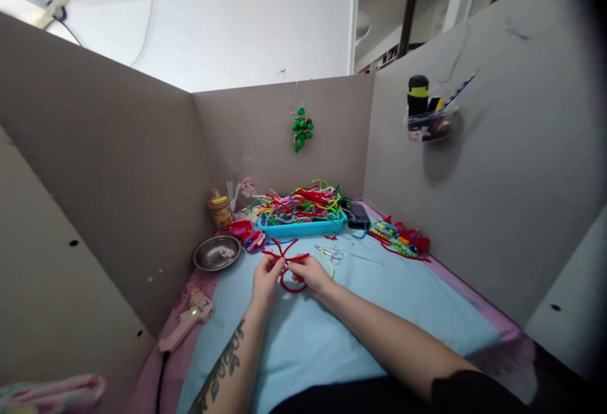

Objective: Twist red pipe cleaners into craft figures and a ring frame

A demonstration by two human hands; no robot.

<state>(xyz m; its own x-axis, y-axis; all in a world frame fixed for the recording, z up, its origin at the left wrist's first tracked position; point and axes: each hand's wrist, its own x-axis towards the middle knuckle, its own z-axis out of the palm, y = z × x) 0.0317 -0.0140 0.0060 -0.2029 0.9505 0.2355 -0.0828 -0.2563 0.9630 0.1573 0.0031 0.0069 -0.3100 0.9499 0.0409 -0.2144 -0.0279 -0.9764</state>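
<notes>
Above the blue cloth, my left hand [269, 273] and my right hand [306, 273] meet at a red pipe cleaner [294, 290]. Both hands are closed on it, fingertips pinching near its middle. Several red ends stick out above the fingers, and a round loop hangs below them. Whether it is one piece or more twisted together I cannot tell. Small scissors [336, 255] lie just beyond my right hand. Beside them a pale yellow-green pipe cleaner [327, 262] curves on the cloth, partly behind my right hand.
A blue tray [303, 229] heaped with coloured pipe cleaners [308, 202] stands at the back. To the left are a metal bowl [217, 255] and a pink glue gun [187, 323]. A phone [359, 214] and colourful pieces [401, 237] lie right. Grey panels [279, 117] enclose the table.
</notes>
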